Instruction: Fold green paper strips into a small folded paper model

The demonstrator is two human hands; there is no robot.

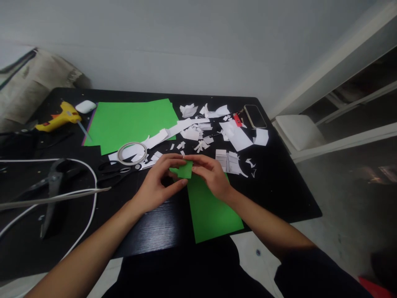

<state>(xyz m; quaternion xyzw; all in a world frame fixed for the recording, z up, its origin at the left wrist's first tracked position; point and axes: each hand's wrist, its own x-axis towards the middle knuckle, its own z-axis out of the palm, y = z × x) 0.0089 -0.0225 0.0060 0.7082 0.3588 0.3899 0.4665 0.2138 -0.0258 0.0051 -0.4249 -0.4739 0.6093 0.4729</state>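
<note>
Dark sleeve (316,273), dark legwear (180,271)

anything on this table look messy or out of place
Yes: white scraps lie strewn across the table's middle, irregularly shaped and not gathered in one pile. The far green sheets also sit askew, their edges not lined up. I see no spill.

Small square green paper piece (185,169) and long rectangular green paper sheet (214,211), in one plain, bright shade. Pistol-shaped yellow plastic glue gun (65,113); irregular white paper scraps (190,133); flat black tabletop (158,231), finely streaked like woodgrain.
</note>
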